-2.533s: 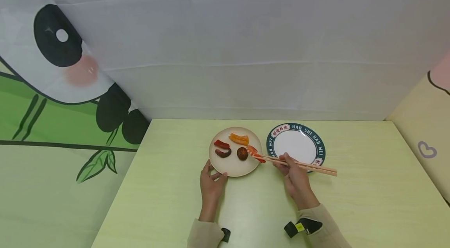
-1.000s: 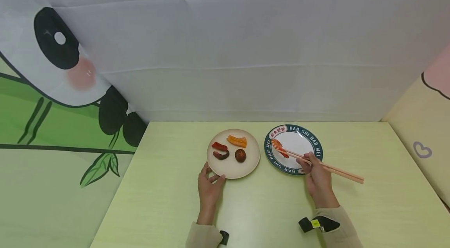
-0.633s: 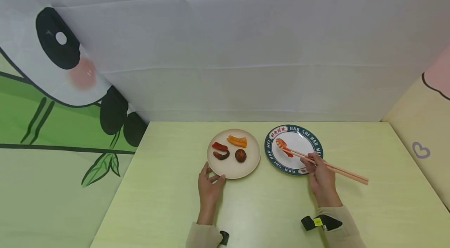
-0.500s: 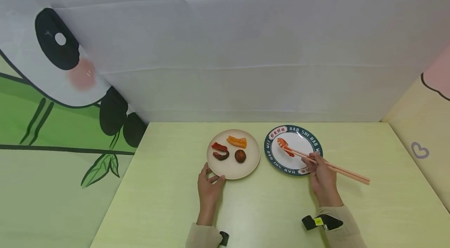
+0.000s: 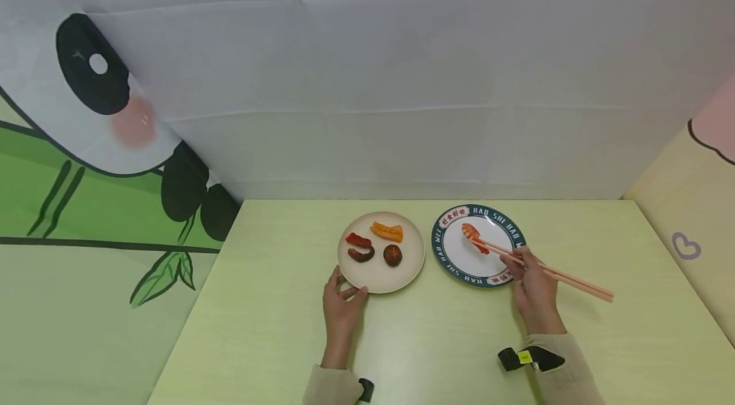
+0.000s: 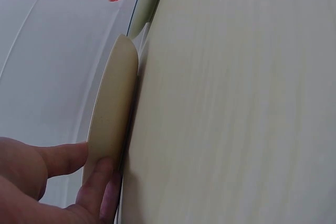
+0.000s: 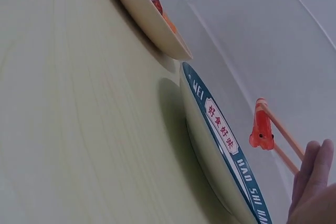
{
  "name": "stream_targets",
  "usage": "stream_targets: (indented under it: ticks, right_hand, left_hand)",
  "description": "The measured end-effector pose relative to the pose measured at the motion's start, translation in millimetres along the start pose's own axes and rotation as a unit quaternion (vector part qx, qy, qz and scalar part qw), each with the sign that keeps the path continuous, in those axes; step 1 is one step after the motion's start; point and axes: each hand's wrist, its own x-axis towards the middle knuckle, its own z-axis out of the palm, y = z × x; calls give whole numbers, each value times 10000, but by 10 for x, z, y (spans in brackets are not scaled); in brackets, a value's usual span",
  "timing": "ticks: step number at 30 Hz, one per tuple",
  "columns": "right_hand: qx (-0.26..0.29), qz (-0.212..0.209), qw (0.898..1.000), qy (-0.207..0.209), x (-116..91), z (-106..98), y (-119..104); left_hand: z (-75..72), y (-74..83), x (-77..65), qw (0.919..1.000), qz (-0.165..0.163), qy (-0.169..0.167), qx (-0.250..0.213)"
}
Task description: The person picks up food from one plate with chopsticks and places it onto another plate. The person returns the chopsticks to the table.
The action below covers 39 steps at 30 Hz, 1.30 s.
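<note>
My right hand (image 5: 536,290) holds a pair of wooden chopsticks (image 5: 574,280), their tips pinching an orange-red shrimp (image 5: 474,238). From the right wrist view, the shrimp (image 7: 261,124) hangs in the air above the white plate with a dark green lettered rim (image 5: 441,257). My left hand (image 5: 343,309) holds the near left edge of a beige plate (image 5: 376,279); in the left wrist view its fingers (image 6: 97,182) lie against the plate's outer side. On the beige plate are a shiitake mushroom (image 5: 393,256), an orange piece (image 5: 387,231), a red piece (image 5: 358,240) and a dark brown curved piece (image 5: 361,254).
Both plates stand side by side near the far edge of the pale yellow-green table (image 5: 436,347). Behind it rises a white cloth backdrop (image 5: 402,73), with a cartoon-printed cloth (image 5: 103,213) on the left. Black wrist cameras are strapped over both sleeves.
The right hand has carried the shrimp in the chopsticks from the beige plate's right edge rightward over the green-rimmed plate, still drifting slightly right. The left hand keeps its place.
</note>
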Motion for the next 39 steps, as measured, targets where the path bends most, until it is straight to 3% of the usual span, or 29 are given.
stream_targets:
  ticks: [11, 27, 39]
  right_hand:
    - [297, -175, 9994, -104, 82, -35, -35]
    - [-788, -733, 9942, 84, 213, -65, -7]
    - [-1064, -936, 9897, 204, 315, -78, 15]
  left_hand:
    - [19, -2, -1, 9999, 3, 39, 103]
    - [33, -6, 8, 10000, 35, 20, 51]
    - [33, -13, 8, 10000, 1, 34, 52]
